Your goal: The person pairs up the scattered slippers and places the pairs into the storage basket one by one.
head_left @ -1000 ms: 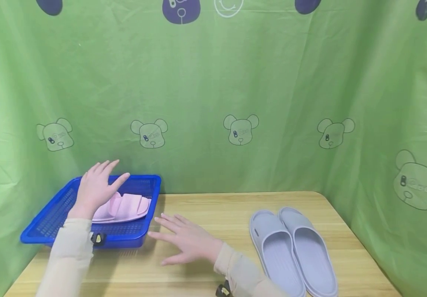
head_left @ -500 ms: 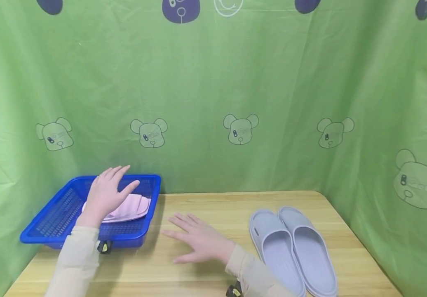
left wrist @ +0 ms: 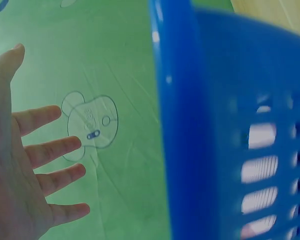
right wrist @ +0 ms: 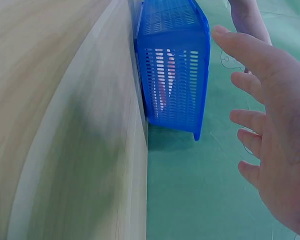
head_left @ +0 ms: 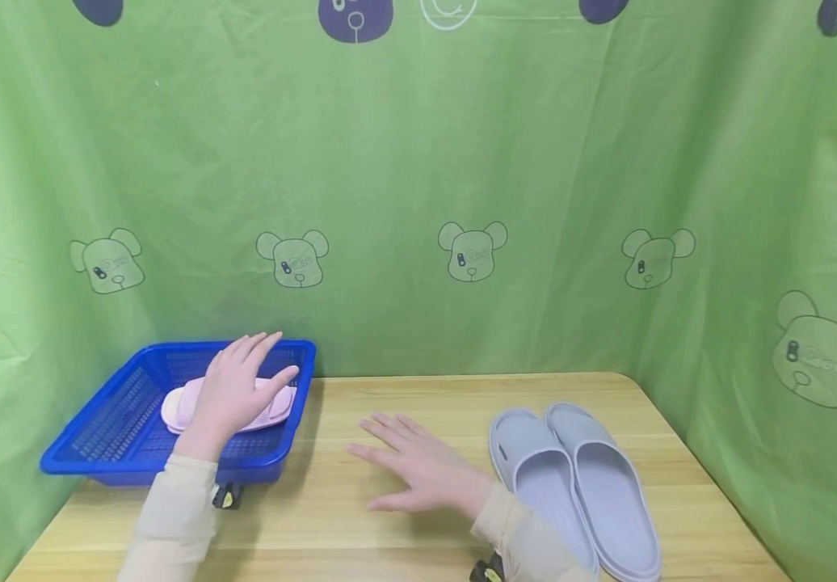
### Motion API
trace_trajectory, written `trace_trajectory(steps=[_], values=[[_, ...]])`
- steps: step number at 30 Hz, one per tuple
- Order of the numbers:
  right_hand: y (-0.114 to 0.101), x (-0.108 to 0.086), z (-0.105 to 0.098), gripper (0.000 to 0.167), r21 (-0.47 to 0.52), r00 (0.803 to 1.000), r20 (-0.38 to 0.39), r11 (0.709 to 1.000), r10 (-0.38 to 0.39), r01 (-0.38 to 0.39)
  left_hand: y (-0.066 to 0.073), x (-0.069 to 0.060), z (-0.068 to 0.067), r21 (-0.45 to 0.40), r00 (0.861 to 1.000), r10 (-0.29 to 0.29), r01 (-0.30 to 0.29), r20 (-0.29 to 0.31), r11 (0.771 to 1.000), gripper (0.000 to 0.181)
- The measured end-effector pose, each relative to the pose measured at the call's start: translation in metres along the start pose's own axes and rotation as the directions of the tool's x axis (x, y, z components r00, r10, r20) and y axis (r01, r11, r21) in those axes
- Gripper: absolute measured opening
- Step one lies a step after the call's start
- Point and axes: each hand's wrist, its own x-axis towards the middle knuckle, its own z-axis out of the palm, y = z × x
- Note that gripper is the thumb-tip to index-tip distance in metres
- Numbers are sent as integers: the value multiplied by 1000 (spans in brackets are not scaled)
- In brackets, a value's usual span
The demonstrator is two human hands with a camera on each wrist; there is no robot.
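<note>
A blue plastic basket [head_left: 98,467] stands at the left of the table, with pink slippers [head_left: 180,408] lying inside it. My left hand [head_left: 233,396] is above the basket, fingers spread and holding nothing; it covers part of the slippers in the head view. Through the basket's slots the left wrist view shows bits of the pink slippers [left wrist: 260,170]. Over the middle of the table is my right hand [head_left: 422,469], its fingers apart and nothing in them. To its right lies a pair of grey slippers [head_left: 545,477], side by side, toes pointing to the back.
The wooden table [head_left: 404,396] has its back edge near a green curtain [head_left: 389,162] printed with bear heads. The curtain also hangs along both sides. Bare table top lies between the basket and the grey slippers.
Both hands have moved to the right, the left one across the basket and the right one toward the grey slippers. More of the pink slippers' left end shows now. Basket and grey slippers stay put.
</note>
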Motion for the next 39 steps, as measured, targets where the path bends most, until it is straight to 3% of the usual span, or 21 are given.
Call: trace_trajectory(steps=[19, 39], values=[[28, -46, -12, 78, 19, 992, -49, 993, 116, -116, 38, -10, 26, -29, 998, 51, -52, -28, 998, 67], [58, -98, -14, 78, 5, 962, -131, 971, 239, -240, 82, -14, 50, -70, 996, 65, -61, 58, 996, 70]])
